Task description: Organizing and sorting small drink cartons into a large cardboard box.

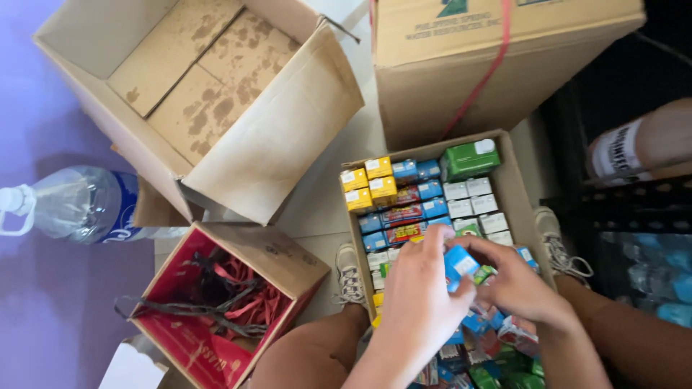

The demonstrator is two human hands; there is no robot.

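Both my hands hover over a cardboard box (520, 194) packed with several small cartons in yellow, blue, white, green and red. My left hand (419, 302) and my right hand (513, 282) together grip one small blue-and-white carton (459, 265) just above the packed rows. Yellow cartons (369, 184) fill the box's far left corner, and a green carton (470, 158) lies at its far right. White cartons (477, 205) stand in rows beside the blue ones. My knees and grey shoes (349, 274) flank the box.
A large empty stained cardboard box (216, 94) lies open at upper left. A taller carton tied with red strap (468, 65) stands behind. A red box of tangled straps (216, 302) sits at lower left, a big water bottle (79, 205) at far left, bottled water (649, 281) at right.
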